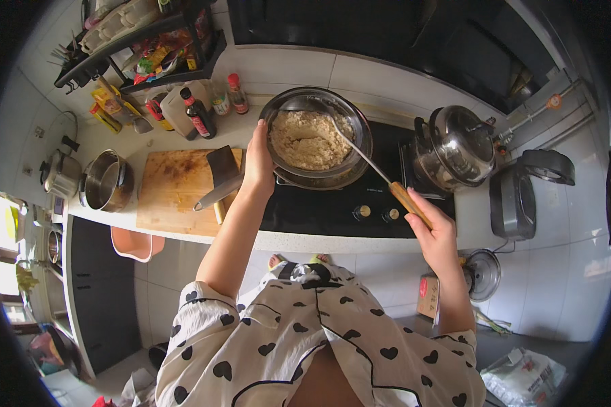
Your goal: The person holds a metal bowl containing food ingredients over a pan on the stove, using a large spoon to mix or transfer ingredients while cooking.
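Note:
A steel bowl (313,93) is tilted toward me, with a pale, crumbly, flour-like mixture (305,140) inside. My left hand (259,160) grips its left rim. In my right hand (433,229) is the wooden handle of a long metal utensil (370,162). Its head rests at the bowl's far right, partly hidden by the mixture. Under the bowl, largely covered by it, a frying pan (336,181) stands on the black gas stove (326,216). What appears to be its grey handle (219,192) points left, passing behind my left wrist.
A cutting board (170,191) bearing a cleaver (222,164) lies left of the stove, near an open pot (104,183). Several bottles, including a dark sauce bottle (198,117), line the wall under a rack (147,56). A lidded steel pot (455,147) stands right, beside a grey bin (511,203).

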The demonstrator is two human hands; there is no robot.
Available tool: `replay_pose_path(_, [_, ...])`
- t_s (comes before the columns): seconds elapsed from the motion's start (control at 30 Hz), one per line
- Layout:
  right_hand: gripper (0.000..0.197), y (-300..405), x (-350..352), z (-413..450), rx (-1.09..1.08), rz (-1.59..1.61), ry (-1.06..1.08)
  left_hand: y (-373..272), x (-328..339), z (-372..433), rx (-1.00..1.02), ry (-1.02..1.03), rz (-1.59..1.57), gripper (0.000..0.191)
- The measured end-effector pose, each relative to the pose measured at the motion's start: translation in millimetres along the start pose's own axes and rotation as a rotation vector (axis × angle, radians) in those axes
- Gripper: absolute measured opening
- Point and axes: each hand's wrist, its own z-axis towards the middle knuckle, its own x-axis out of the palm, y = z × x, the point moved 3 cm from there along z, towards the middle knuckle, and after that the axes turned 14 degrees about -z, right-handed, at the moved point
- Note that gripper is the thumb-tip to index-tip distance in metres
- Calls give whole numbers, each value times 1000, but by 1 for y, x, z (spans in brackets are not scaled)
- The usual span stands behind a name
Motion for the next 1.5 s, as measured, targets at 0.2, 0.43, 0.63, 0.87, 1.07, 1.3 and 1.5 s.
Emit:
replay_pose_path(0.2, [45,-1,-14,-9,-8,-70,57,-4,5,-7,-49,-15,-27,53])
replay_pose_path(0.43, [41,26,-61,-21,83,-101,75,-1,8,-3,-24,27,-47,54])
replay_pose_path(0.63, [40,31,-70,-29,169,-88,166,1,5,0,-9,-62,-2,55])
replay_pose_path(0.87, [41,14,-31,-29,162,-71,125,5,12,-8,45,-33,68,55])
replay_pose_path(1.07, [41,17,-26,-27,131,-24,92,17,0,-11,113,-62,-21,56])
replay_pose_path(1.3, [42,15,1,-12,48,-35,-94,21,16,-29,191,-33,25,46])
replay_pose_path(1.5, [43,10,31,-1,-3,-211,-164,27,25,-44,237,-69,20,46])
